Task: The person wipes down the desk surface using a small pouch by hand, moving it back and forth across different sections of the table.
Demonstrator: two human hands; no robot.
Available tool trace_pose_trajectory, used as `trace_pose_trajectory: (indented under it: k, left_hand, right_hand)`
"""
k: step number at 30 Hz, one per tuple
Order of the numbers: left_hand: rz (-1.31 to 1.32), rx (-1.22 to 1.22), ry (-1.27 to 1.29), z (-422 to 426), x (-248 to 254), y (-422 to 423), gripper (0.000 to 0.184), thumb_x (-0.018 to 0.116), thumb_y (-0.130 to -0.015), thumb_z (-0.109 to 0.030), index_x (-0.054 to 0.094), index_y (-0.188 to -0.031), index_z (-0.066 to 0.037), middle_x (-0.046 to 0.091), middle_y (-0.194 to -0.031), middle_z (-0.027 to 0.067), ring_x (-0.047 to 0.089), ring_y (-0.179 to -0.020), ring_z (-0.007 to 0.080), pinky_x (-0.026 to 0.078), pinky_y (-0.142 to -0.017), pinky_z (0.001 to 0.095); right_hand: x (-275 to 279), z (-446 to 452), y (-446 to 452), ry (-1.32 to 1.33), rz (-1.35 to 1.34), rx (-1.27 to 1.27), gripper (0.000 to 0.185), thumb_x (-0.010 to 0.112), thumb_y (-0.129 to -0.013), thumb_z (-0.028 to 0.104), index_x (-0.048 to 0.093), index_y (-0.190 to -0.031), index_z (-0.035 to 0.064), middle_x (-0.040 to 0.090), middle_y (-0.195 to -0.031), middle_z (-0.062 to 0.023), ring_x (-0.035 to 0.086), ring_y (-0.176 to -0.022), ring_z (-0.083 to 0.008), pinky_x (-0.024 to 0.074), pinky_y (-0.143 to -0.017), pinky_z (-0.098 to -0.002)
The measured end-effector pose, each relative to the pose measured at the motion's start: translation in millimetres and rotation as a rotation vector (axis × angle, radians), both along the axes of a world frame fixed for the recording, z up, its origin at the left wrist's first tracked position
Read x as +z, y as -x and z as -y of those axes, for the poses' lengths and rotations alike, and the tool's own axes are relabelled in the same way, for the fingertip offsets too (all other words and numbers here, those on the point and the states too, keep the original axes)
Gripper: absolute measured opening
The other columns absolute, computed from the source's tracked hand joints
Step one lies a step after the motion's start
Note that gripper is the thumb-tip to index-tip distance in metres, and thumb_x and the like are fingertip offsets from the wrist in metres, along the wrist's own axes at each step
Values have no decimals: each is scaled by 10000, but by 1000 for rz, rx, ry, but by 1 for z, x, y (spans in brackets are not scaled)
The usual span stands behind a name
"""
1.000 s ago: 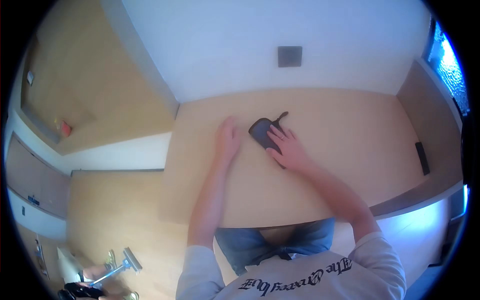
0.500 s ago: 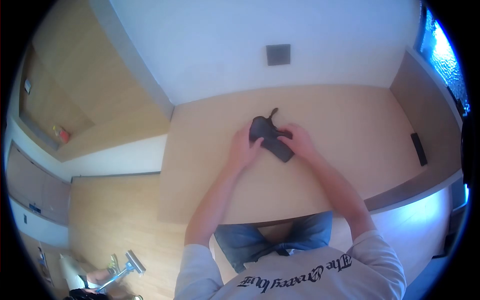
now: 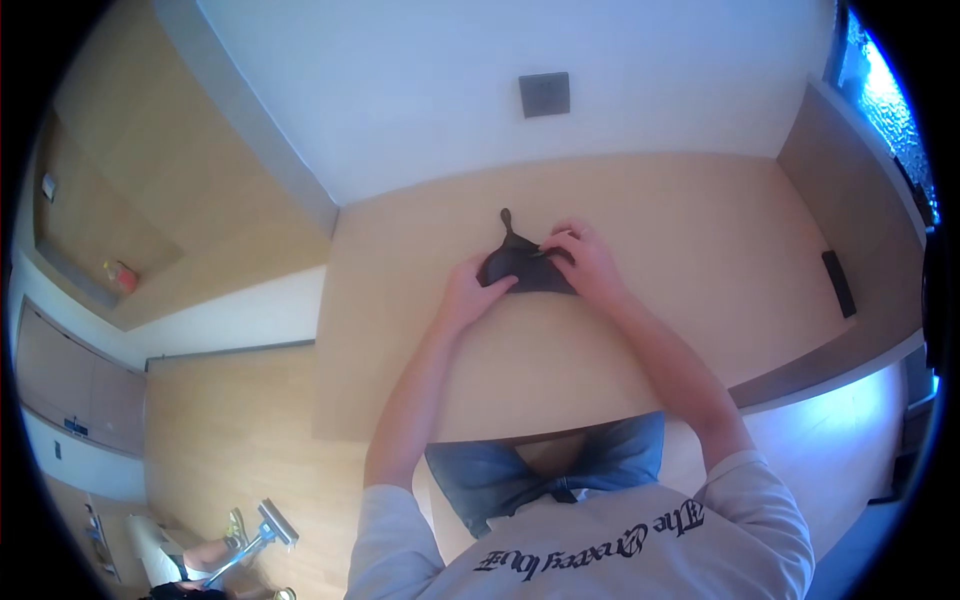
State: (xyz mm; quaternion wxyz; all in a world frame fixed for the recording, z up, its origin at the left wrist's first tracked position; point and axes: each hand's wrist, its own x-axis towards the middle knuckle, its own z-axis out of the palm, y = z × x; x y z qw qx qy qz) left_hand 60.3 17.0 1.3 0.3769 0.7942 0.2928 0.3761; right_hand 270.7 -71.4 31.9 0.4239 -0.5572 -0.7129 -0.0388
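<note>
A small black pouch (image 3: 524,272) with a short loop strap sticking up from its far edge is held just over or on the wooden desk (image 3: 500,365); whether it touches the surface I cannot tell. My left hand (image 3: 470,290) grips its left end, thumb across the near face. At the upper right edge my right hand (image 3: 588,262) pinches the pouch, with thumb and fingers bent together near its opening. Part of the pouch's right side is hidden behind the right hand.
A black bar-shaped object (image 3: 839,284) lies at the desk's right side. A dark square wall plate (image 3: 545,94) is on the wall ahead. Down left, another person holds a mop (image 3: 272,525). A red bottle-like item (image 3: 122,276) sits on a shelf at left.
The pouch has turned so that its strap points up and left and its lower end lies to the right. My right hand has shifted up along its edge.
</note>
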Motion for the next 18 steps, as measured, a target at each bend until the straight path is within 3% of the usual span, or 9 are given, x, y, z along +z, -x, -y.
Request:
trace_pose_trajectory:
  k: [1, 3, 5, 8, 14, 16, 18]
  left_hand:
    - [-98, 13, 53, 2, 4, 0, 338, 724, -803, -114, 625, -1093, 29, 682, -926, 99, 617, -836, 142, 502, -763, 295]
    - [-11, 8, 41, -1, -4, -1, 331, 718, -809, -141, 633, -1077, 33, 686, -875, 115, 621, -781, 148, 498, -711, 297]
    - [78, 5, 25, -2, -7, -2, 329, 713, -815, -168, 642, -1061, 38, 691, -824, 131, 625, -727, 155, 493, -659, 298]
    - [160, -12, 52, 0, -7, -4, 318, 689, -839, -174, 635, -1072, 36, 699, -855, 137, 625, -729, 144, 492, -652, 295]
    - [115, 76, 69, 8, 6, -3, 316, 669, -857, -197, 627, -1084, 20, 694, -870, 155, 656, -740, 193, 499, -664, 309]
    - [47, 151, -65, 8, 4, -2, 333, 669, -870, -167, 580, -1156, -20, 678, -837, 105, 625, -745, 125, 488, -671, 264]
    - [14, 188, -59, 13, 9, -1, 374, 660, -879, -172, 540, -1211, -48, 675, -829, 107, 623, -738, 124, 487, -671, 266]
  right_hand:
    - [-1, -1, 1, -55, -13, 16, 283, 651, -772, 21, 621, -1045, 86, 598, -990, -83, 587, -958, -282, 485, -812, -378]
    - [4, 3, 7, -107, -29, 32, 278, 647, -795, 45, 616, -1068, 88, 618, -1011, -96, 596, -972, -292, 487, -816, -380]
    - [12, 9, 10, 86, -139, -44, 224, 626, -854, 122, 613, -1071, 68, 653, -1011, -138, 621, -952, -315, 492, -812, -380]
    - [6, 7, 6, 115, -293, -24, 242, 619, -882, 198, 609, -1071, 47, 667, -952, -169, 636, -887, -331, 494, -801, -375]
    - [17, 11, 2, 120, -293, 0, 262, 663, -853, 181, 614, -1074, 48, 670, -943, -145, 642, -877, -276, 497, -779, -356]
    - [17, 13, -2, 157, -286, -31, 254, 663, -849, 146, 613, -1081, 56, 667, -953, -126, 637, -895, -263, 499, -773, -346]
    - [11, 11, -4, 198, -295, -61, 253, 663, -846, 112, 611, -1089, 65, 665, -962, -107, 632, -913, -250, 500, -766, -337]
